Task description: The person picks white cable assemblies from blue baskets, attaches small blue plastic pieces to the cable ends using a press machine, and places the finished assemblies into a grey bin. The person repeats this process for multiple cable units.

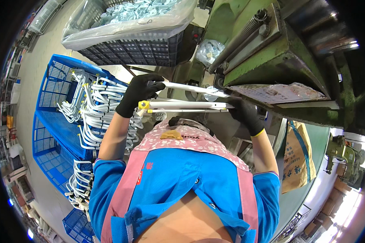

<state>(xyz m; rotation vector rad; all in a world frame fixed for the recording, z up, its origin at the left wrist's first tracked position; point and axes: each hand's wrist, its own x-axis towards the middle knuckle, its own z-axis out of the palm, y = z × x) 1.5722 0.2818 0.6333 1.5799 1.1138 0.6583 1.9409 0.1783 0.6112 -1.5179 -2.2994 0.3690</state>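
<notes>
Across my front stretches a white tubular metal frame with several parallel bars and yellow caps at its left end. My left hand, in a black glove, is closed around the left end of the far bar. In a matching black glove, my right hand grips the frame's right end, its fingers mostly hidden by the bars and the machine edge. That end lies beside the green press machine. Whether all the bars join into one piece, I cannot tell.
Blue plastic crates at left hold many bent white tubes. A black crate, lined with clear plastic, carries pale blue small parts at the far side. A clear bag sits near the press. To the right rests a brown sack.
</notes>
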